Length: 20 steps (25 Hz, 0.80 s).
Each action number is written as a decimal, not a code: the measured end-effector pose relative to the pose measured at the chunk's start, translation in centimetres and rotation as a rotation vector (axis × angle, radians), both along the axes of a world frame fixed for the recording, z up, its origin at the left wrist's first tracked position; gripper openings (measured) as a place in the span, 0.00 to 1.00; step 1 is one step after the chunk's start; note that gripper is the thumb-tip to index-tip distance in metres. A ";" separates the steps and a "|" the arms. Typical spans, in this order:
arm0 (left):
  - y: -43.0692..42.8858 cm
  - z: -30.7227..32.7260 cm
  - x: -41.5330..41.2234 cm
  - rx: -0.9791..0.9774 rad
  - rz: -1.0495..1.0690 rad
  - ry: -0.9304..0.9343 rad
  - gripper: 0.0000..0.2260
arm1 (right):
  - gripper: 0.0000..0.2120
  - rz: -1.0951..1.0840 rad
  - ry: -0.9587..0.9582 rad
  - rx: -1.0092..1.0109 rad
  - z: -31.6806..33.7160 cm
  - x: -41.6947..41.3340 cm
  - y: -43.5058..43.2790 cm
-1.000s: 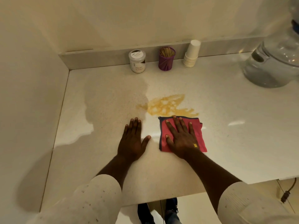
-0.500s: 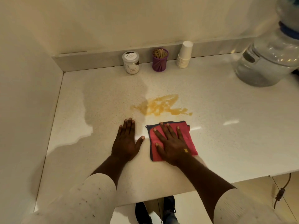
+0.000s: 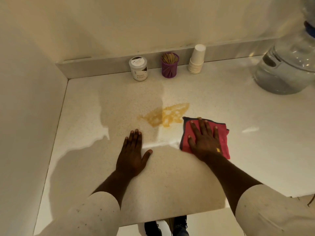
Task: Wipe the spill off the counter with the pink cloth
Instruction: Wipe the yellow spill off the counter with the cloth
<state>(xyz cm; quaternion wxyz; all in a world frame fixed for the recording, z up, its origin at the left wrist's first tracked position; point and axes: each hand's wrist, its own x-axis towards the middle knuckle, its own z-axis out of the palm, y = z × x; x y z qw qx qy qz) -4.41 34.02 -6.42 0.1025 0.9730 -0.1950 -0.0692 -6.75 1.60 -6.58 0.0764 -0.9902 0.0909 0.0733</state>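
Cloth travel shows: your right hand (image 3: 205, 142), fingers spread flat on the folded pink cloth (image 3: 221, 142), has slid it rightward to the yellow spill's (image 3: 163, 115) right edge at frame centre, most spill remaining; left hand (image 3: 133, 155) rests open on the counter (image 3: 255, 159).

**One label we can read**

We spot just one legible text here: the white jar (image 3: 138, 68) standing at the back of the counter (image 3: 221, 103), against the low backsplash, carries "Masala Extract" in dark letters on its front label, set in two lines. Its lid (image 3: 137, 62) bears a round label too, but we cannot make out that print; it is too small and blurred. Above the words on the jar's front sits a small dark mark, unreadable to us as well. No other writing shows.
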 end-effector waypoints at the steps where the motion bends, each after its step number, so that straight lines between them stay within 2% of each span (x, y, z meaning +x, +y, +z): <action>1: 0.0 -0.1 0.1 -0.006 0.003 0.001 0.38 | 0.32 -0.011 -0.005 0.000 -0.1 1.0 -0.2; 8: 0.1 -0.1 0.1 -0.014 0.000 0.009 0.38 | 0.32 0.014 -0.017 -0.016 -0.3 4.2 0.5; 13: 0.1 -0.1 0.1 -0.020 -0.006 0.013 0.38 | 0.32 0.103 0.038 0.001 -0.1 1.5 4.1; 20: 0.3 0.5 0.4 -0.085 0.031 0.041 0.40 | 0.32 0.329 -0.087 0.037 -0.3 -4.7 11.2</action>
